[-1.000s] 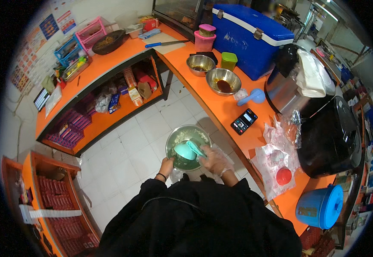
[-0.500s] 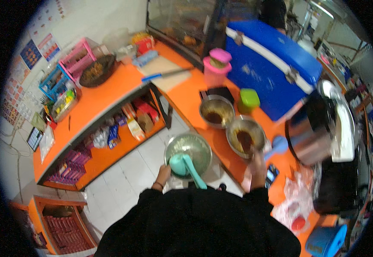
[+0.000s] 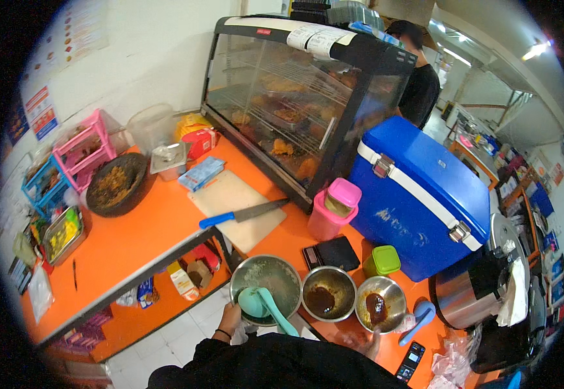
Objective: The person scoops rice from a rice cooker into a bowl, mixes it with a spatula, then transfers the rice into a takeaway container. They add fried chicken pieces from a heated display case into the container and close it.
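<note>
My left hand (image 3: 230,319) is closed on the near-left rim of a large metal bowl (image 3: 281,268), which has pale residue inside. A teal ladle (image 3: 252,302) rests in it, its handle slanting over the near rim. To the right, two smaller metal bowls hold dark brown sauce: a middle bowl (image 3: 329,275) and a right bowl (image 3: 396,293). My right hand (image 3: 371,345) is at the near edge of the right bowl, smeared by motion and partly behind my sleeve; its fingers cannot be made out. A blue spoon-like utensil (image 3: 419,323) lies beside that bowl.
A blue-handled knife (image 3: 246,212) lies across a cutting board (image 3: 243,240) on the orange counter. Behind stand a glass display cabinet (image 3: 282,104) and a blue cooler (image 3: 418,194). A black scale (image 3: 331,253), green-lidded container (image 3: 382,260), phone (image 3: 411,362) and large cooker (image 3: 467,298) surround the bowls.
The view has tilted up, bringing the display cabinet and a person behind it into sight. The large bowl, still in my left hand, is now closer beside the two smaller bowls.
</note>
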Motion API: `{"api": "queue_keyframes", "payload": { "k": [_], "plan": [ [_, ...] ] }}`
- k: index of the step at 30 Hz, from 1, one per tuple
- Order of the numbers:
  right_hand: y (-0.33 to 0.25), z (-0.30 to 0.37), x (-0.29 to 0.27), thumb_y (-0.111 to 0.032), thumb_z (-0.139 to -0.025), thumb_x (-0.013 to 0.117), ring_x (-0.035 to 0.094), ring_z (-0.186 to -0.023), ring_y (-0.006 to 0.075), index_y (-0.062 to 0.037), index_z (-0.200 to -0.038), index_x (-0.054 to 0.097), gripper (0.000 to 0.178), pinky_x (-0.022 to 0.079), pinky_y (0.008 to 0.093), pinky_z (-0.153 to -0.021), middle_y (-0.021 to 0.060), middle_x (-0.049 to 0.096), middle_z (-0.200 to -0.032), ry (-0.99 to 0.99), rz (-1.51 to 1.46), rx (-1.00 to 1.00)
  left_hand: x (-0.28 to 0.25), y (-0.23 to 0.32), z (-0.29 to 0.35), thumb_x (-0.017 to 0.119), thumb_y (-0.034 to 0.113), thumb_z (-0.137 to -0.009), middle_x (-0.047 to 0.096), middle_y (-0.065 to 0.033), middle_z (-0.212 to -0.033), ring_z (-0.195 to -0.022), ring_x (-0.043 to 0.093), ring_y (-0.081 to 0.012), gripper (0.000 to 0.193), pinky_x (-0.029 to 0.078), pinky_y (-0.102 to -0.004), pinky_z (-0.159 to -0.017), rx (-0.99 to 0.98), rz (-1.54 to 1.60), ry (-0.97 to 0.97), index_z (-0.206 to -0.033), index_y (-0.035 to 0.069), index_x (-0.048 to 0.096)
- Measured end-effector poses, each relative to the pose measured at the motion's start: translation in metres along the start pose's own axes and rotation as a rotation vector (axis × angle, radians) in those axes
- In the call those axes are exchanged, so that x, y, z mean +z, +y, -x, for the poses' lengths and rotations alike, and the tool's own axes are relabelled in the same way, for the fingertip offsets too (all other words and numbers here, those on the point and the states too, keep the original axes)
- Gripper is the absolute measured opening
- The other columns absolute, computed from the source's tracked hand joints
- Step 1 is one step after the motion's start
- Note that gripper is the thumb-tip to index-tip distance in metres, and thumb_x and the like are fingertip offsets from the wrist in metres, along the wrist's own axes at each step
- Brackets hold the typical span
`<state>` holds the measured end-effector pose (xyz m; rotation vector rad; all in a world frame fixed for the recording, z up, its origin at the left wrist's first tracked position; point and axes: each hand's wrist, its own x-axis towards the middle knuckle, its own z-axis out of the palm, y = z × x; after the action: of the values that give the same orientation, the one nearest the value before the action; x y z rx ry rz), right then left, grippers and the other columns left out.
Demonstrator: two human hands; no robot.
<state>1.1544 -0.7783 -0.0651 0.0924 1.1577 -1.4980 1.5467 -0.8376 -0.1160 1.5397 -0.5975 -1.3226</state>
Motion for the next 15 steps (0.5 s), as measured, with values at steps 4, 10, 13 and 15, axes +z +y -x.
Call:
{"api": "queue_keyframes", "payload": {
  "k": [4,10,13,15],
  "plan": [
    [0.056,0.003,0.053,-0.017,-0.084,0.060,0.059,-0.098,0.0338,-0.0117,-0.134,0.035,0.056,0.053,0.0486,-0.082,0.0179,0.048,-0.121,-0.202,-0.012,0.179,-0.015,0.039,-0.043,0.049,0.024,-0.092,0.065,-0.0078,-0.091,-0.083,0.059,-0.0160,0.034,0.047,-0.0300,-0.073,0.033,-0.085,-0.093,-0.102,-0.006,0.063],
    [0.109,-0.024,0.104,0.001,-0.085,0.052,0.056,-0.108,0.0395,-0.0074,-0.135,0.031,0.055,0.051,0.0539,-0.091,0.0237,0.045,-0.128,-0.147,0.136,-0.118,-0.039,0.093,-0.105,0.047,0.020,-0.090,0.060,-0.0079,-0.077,-0.073,0.057,-0.0182,0.029,0.044,-0.0337,-0.062,0.135,-0.343,-0.186,-0.089,-0.006,0.061],
    [0.125,-0.043,0.101,0.007,-0.084,0.047,0.056,-0.109,0.0370,-0.0018,-0.133,0.030,0.052,0.053,0.0507,-0.091,0.0259,0.045,-0.127,-0.455,0.907,-0.516,-0.047,0.109,-0.119,0.048,0.021,-0.091,0.062,-0.0080,-0.086,-0.080,0.058,-0.0188,0.030,0.046,-0.0341,-0.070,0.001,-0.255,-0.200,-0.096,-0.006,0.062],
    [0.134,-0.051,0.102,0.009,-0.082,0.048,0.056,-0.109,0.0369,-0.0018,-0.132,0.030,0.054,0.054,0.0492,-0.089,0.0260,0.045,-0.127,-0.547,1.199,-0.586,-0.046,0.119,-0.127,0.049,0.021,-0.092,0.063,-0.0079,-0.091,-0.084,0.059,-0.0184,0.031,0.046,-0.0335,-0.074,0.050,-0.151,-0.244,-0.101,-0.005,0.062]
  ]
}}
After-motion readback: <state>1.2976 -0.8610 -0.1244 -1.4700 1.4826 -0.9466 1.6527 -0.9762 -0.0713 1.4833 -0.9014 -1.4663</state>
